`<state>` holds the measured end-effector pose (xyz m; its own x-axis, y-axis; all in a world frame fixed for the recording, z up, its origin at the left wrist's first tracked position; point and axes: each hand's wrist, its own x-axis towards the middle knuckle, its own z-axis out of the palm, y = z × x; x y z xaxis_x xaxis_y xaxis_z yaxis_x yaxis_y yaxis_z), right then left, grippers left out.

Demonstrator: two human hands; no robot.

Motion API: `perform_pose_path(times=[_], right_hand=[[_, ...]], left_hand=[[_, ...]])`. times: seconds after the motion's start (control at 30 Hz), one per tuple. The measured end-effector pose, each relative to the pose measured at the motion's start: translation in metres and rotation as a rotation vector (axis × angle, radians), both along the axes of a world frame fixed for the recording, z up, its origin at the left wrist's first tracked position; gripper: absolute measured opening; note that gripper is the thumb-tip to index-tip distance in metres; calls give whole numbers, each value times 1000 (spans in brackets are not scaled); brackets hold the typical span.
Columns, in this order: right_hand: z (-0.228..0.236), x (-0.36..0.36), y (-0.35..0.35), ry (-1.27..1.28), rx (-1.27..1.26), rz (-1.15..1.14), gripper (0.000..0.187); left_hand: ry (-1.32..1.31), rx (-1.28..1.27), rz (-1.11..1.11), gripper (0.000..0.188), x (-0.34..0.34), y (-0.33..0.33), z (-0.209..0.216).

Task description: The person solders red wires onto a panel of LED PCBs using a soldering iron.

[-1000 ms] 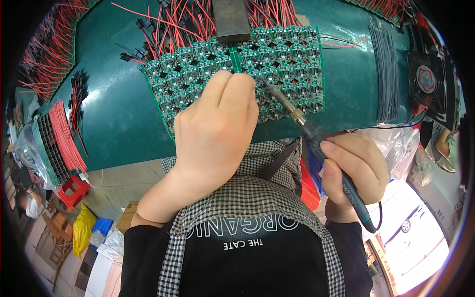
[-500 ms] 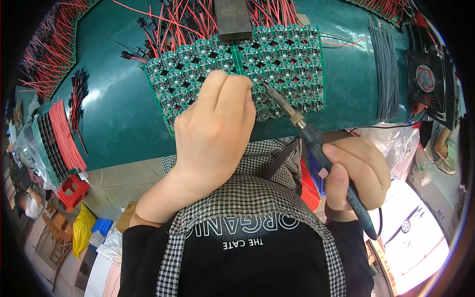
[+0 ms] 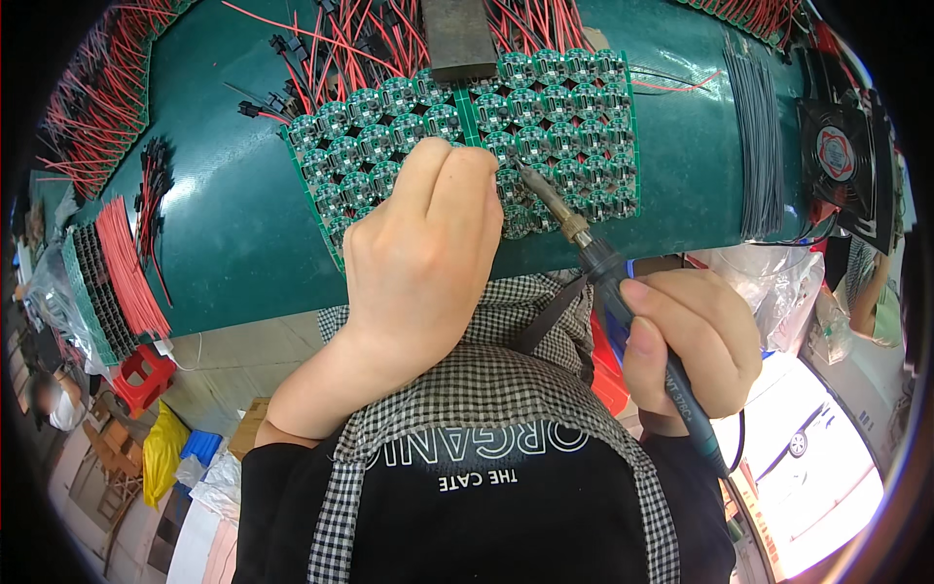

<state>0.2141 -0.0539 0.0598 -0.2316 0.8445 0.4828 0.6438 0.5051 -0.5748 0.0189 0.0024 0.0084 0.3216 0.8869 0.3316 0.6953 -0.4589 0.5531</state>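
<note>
Circuit-board panels on green table, red leads at far side: seemingly part-worked, finished and remaining counts unclear. Right hand: grasping soldering iron, tip at panels. Left hand: over panels, grip hidden.

Two hands, one soldering iron, one dark block, one square fan

Bright light fills the room; I see pale glare on the green table beside the grey wires and a blown-out white patch at lower right. The circuit boards look fairly crisp. Toward the black rim, straight edges bow.
</note>
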Motion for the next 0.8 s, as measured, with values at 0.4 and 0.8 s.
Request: perform_pose_path(times=[0.4, 0.8], right_hand=[[0, -8, -2, -207, 170, 56, 20], [4, -13, -7, -258, 137, -15, 21]], left_hand=[[-18, -132, 22, 12, 4, -2, 3], [-59, -47, 13, 16, -5, -5, 5]])
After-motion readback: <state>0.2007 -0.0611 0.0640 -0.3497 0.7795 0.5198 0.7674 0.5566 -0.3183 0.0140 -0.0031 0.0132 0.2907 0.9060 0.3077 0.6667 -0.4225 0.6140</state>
